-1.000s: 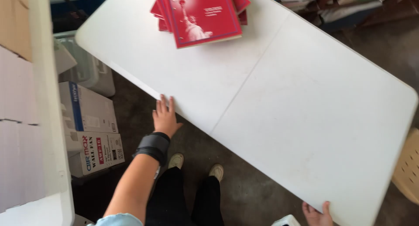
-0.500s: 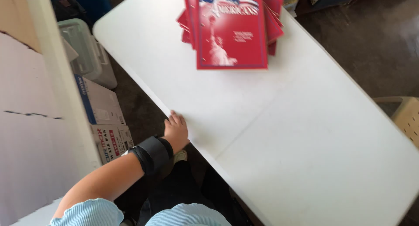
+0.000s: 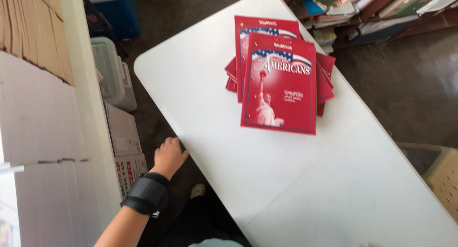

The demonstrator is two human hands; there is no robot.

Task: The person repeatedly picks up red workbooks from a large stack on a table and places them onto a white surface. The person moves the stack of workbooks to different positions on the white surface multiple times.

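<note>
My left hand, with a black wrist band below it, grips the near long edge of a white folding table. The fingers curl over the rim. A loose stack of red workbooks lies on the far part of the tabletop, well away from that hand. My right hand is out of the picture except for a tiny sliver of skin at the bottom edge, too small to read.
Cardboard boxes and a clear plastic bin stand on the floor left of the table. A pale wall of flat cartons fills the left side. Books crowd a low shelf at the top right. A tan crate sits at the right.
The view has swung right and the table has shifted in frame. My left hand stays on the table's edge. My right hand, seen at the table's corner one second ago, has left the view.
</note>
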